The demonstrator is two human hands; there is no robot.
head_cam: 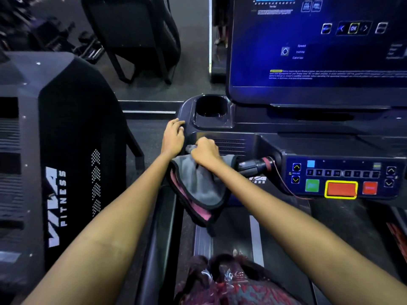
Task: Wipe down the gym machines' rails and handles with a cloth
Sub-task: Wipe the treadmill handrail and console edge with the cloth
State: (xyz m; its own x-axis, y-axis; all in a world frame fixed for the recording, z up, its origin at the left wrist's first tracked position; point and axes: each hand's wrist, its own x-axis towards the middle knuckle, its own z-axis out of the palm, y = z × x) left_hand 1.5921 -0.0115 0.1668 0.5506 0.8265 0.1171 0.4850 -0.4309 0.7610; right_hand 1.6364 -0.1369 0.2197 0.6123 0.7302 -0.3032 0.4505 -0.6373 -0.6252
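Head view only, so that's all there is to go on. Right hand (pixel 204 150) is bunched into a fist around the top of a grey cloth (pixel 198 183) with a pink underside and black trim, pressing it onto the left corner of the treadmill console where the side rail (pixel 164 227) comes up; most of the cloth hangs loose below the knuckles. Left hand (pixel 172 137) sits just beside it on the left, fingers curled over the rounded console edge, gripping it to steady, no cloth in it. Cup holder (pixel 211 108) is just past the left fingertips.

Progress-wise, I'd say mid-wipe on this corner. Can't tell from the surfaces which bits are already clean, it's all dark plastic. The stubby front handle (pixel 255 167) sticks out just to the right of the right hand, not touched by either hand, and looks like the obvious next bit. Button panel (pixel 343 179) further right, and the other machine (pixel 61 150) well off to the left of the left arm, are away from the cloth, so probably plenty left.
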